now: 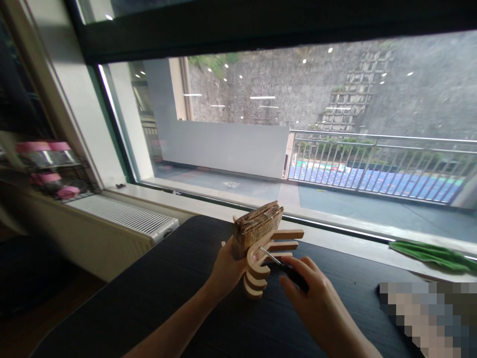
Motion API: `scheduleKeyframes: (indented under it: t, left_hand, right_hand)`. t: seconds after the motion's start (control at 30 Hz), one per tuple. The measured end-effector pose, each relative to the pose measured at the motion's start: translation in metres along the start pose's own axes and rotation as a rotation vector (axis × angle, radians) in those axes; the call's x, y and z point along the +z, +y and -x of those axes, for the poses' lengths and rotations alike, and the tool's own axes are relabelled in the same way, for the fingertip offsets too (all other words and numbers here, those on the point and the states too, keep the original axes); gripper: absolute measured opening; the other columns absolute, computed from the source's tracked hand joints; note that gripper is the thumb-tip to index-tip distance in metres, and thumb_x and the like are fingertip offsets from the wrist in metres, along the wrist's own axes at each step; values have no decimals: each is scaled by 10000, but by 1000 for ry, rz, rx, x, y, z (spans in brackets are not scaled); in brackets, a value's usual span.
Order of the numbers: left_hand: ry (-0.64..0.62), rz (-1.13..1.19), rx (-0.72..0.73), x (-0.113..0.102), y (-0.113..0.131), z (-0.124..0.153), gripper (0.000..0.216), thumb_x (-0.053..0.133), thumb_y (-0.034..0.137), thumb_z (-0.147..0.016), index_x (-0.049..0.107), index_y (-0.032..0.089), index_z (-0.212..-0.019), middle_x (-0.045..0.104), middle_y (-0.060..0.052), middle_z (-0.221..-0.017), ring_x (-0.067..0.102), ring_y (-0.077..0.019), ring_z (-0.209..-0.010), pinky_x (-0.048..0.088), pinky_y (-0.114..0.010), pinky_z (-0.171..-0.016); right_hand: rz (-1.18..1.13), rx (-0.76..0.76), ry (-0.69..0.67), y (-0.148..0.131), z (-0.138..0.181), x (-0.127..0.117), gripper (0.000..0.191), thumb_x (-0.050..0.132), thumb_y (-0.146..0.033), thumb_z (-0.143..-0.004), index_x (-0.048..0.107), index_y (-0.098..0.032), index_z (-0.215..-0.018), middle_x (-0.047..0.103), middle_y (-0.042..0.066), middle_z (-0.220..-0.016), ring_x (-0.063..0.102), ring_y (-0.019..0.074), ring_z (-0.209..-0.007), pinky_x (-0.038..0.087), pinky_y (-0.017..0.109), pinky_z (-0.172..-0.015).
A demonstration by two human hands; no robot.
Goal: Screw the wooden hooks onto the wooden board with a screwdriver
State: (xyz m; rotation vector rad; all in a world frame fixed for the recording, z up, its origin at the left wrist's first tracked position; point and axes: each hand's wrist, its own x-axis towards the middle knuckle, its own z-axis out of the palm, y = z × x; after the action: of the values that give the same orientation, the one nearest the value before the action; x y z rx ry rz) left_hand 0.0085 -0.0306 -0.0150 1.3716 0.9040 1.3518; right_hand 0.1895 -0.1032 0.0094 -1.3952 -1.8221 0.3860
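My left hand [224,271] is closed around a brown, layered block [257,226] that looks like stacked cardboard wrapped in tape. Against the block sit several pale wooden hooks [257,268], with curved lower ends and straight arms pointing right. My right hand [312,286] grips a screwdriver [294,276] by its black handle. The metal shaft reaches left and up, and its tip meets the wood of the nearest hook. Whether a screw is under the tip is too small to tell. My left fingers are partly hidden behind the block.
Below my hands is a dark table [167,293], its far edge near a window sill [201,203]. A green cloth [432,254] lies on the sill at right. A blurred-out flat object [425,318] rests at lower right. On the left are a radiator [122,214] and pink-lidded jars [48,154].
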Motion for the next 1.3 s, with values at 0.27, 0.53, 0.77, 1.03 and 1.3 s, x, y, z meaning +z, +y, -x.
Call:
scheduleKeyframes:
  t: [0.27,0.53,0.77,1.03,1.3]
  left_hand:
    - [47,34,-13,-1,4,-1,422,725,245,-624,600,144,-1015,691,-67,-958,635,-217,-883,507,-275,-748]
    - [63,19,-25,-1,3,-1,426,728,261,-621,601,137,-1008,688,-78,-962,637,-222,-876,512,-277,-728]
    - [105,16,-40,0,6,-1,447,749,275,-578,616,125,-978,698,-81,-927,646,-228,-839,515,-276,-701]
    - [75,-16,-31,-2,3,-2,441,739,265,-599,600,131,-996,693,-78,-939,638,-221,-860,509,-279,-725]
    - [82,17,-35,0,6,-1,460,739,269,-589,605,122,-1004,695,-82,-911,640,-235,-852,516,-298,-713]
  right_hand:
    - [215,-238,146,-9,8,-9,306,411,-125,-826,472,-226,-1108,483,63,-1064,555,140,-790,470,267,-674]
    - [446,-391,142,-5,9,-11,317,402,-147,-866,476,-206,-1169,528,65,-937,554,137,-696,440,251,-597]
    - [421,-271,153,1,7,-3,248,395,-275,-894,541,-201,-1080,570,35,-838,577,140,-624,411,245,-524]
    - [132,-76,-33,-2,7,-1,274,334,-284,-911,545,-210,-1069,611,45,-893,598,156,-786,463,275,-733]
    - [150,-89,19,-9,8,-8,494,427,-122,-777,370,-235,-1254,508,75,-1109,592,168,-858,500,295,-691]
